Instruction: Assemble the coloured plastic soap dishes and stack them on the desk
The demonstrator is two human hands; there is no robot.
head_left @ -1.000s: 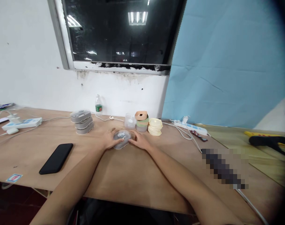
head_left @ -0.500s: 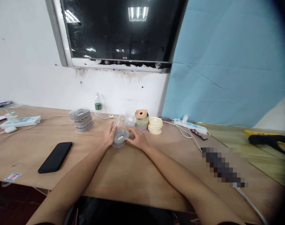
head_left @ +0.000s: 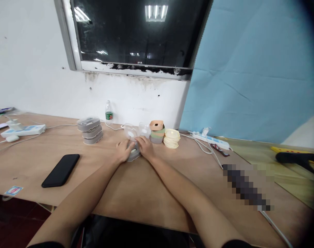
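A small grey oval container (head_left: pixel 133 157) with a pale oblong patch on top sits on the table in front of me. My left hand (head_left: pixel 125 150) grips its left side, fingers over the edge. My right hand (head_left: pixel 145 146) holds the right side, its fingertips reaching to the far edge. Between them, the hands cover much of the container. Just behind stands one clear plastic cover (head_left: pixel 130 130), with a second clear cover (head_left: pixel 144 129) to its right. Whether the nearer cover is joined to the container I cannot tell.
Left of my hands is a stack of grey lidded containers (head_left: pixel 89 131). To the right stand stacked orange, green and grey bowls (head_left: pixel 157 131) and cream pieces (head_left: pixel 171 138). Also around are a phone (head_left: pixel 61 170), a bottle (head_left: pixel 108 112) and power strips (head_left: pixel 213 139).
My left hand has left the clear cover, which now stands upright behind the container. Both hands have closed in over the grey container. The view has shifted slightly.
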